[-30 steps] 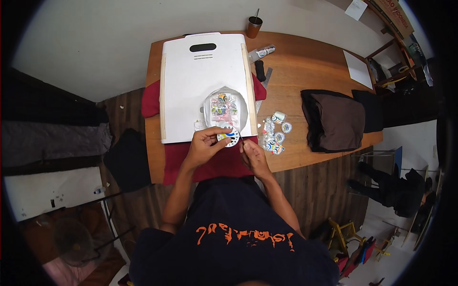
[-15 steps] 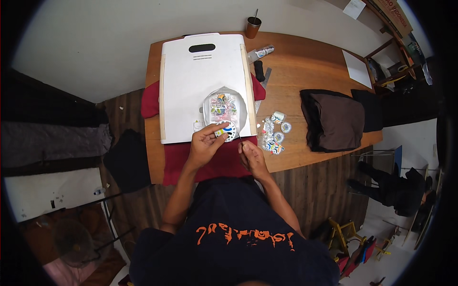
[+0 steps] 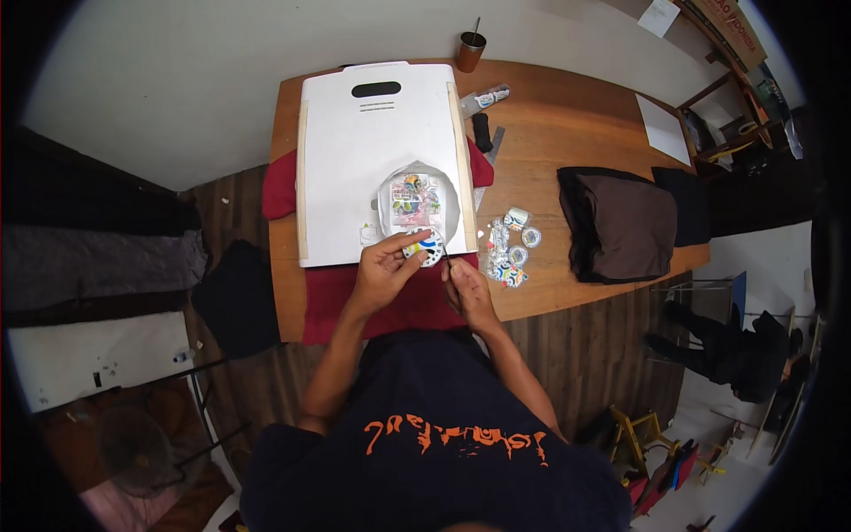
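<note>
At the frame's centre, the left hand (image 3: 379, 277) pinches one round patterned disc (image 3: 433, 249); the right hand (image 3: 472, 296) grips one slim dark tool (image 3: 447, 262) by its edge. One cup (image 3: 471, 53) stands at upper centre.

Head-mtd fisheye cam; looks down on hands (image 3: 379, 277); wide FOV.

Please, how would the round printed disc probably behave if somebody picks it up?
The disc is probably fairly stiff, since it looks flat in the left hand, without visible sagging. It is likely light too, because a simple pinch seems enough to hold it. Its round outline suggests it might roll if stood on edge.
</note>
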Demonstrator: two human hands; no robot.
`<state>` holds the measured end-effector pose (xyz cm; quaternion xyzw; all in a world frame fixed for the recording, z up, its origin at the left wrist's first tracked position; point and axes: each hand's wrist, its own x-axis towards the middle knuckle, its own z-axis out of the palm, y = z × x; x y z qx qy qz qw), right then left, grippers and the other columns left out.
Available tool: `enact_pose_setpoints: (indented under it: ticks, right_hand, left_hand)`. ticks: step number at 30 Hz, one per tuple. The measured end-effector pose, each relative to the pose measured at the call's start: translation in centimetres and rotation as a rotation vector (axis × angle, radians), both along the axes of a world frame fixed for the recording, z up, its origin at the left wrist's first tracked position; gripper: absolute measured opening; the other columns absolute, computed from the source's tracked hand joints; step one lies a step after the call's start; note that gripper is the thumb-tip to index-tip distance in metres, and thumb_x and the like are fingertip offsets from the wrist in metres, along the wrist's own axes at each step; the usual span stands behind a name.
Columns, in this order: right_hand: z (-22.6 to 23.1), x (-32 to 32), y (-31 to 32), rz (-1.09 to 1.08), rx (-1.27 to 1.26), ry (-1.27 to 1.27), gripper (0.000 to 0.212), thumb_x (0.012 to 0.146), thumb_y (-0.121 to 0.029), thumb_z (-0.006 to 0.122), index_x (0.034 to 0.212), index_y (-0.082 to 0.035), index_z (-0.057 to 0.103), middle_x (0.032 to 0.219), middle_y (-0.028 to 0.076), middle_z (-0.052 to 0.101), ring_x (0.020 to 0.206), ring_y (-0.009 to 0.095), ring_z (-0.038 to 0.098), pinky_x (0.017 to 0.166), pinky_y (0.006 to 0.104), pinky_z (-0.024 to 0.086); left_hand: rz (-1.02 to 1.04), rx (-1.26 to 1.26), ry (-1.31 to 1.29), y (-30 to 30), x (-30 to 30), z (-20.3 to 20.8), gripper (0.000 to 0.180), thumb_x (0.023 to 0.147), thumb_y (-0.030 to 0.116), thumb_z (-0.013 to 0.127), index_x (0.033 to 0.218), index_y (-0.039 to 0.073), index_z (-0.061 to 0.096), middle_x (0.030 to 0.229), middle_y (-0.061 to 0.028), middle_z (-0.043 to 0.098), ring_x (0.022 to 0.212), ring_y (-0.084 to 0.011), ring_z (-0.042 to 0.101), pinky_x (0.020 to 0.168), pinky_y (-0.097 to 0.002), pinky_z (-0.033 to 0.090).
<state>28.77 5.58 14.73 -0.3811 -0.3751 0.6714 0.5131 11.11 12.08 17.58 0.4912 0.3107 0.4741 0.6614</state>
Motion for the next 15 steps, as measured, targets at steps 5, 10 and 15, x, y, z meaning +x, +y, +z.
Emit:
enact_pose_setpoints:
  ticks: [5, 10, 15]
  right_hand:
    - [0.21, -0.11, 0.14, -0.014, 0.01, -0.008, 0.031, 0.105, -0.035, 0.042, 0.095, -0.007, 0.051, 0.056, -0.007, 0.035, 0.043, 0.003, 0.026, 0.04, 0.021, 0.019]
    - [-0.18, -0.02, 0.15, -0.026, 0.029, 0.0, 0.032, 0.106, -0.035, 0.041, 0.095, -0.007, 0.051, 0.055, -0.007, 0.034, 0.042, 0.003, 0.026, 0.04, 0.0211, 0.019]
    - [-0.19, 0.01, 0.04, -0.034, -0.005, -0.002, 0.032, 0.106, -0.036, 0.042, 0.094, -0.007, 0.051, 0.054, -0.007, 0.034, 0.042, 0.002, 0.026, 0.04, 0.0212, 0.019]
  left_hand:
    - [-0.039, -0.016, 0.009, -0.12, -0.1, 0.27, 0.035, 0.092, -0.008, 0.06, 0.126, -0.006, 0.059, 0.11, -0.0081, 0.063, 0.1, -0.0102, 0.061, 0.087, -0.0213, 0.049]
    - [-0.064, -0.003, 0.035, -0.08, -0.11, 0.13, 0.035, 0.091, -0.008, 0.061, 0.126, -0.006, 0.06, 0.109, -0.0075, 0.063, 0.1, -0.0099, 0.06, 0.087, -0.0207, 0.048]
    - [-0.071, 0.018, 0.043, -0.14, -0.04, 0.3, 0.035, 0.091, -0.008, 0.061, 0.126, -0.005, 0.06, 0.108, -0.0073, 0.063, 0.1, -0.0099, 0.06, 0.087, -0.0203, 0.048]
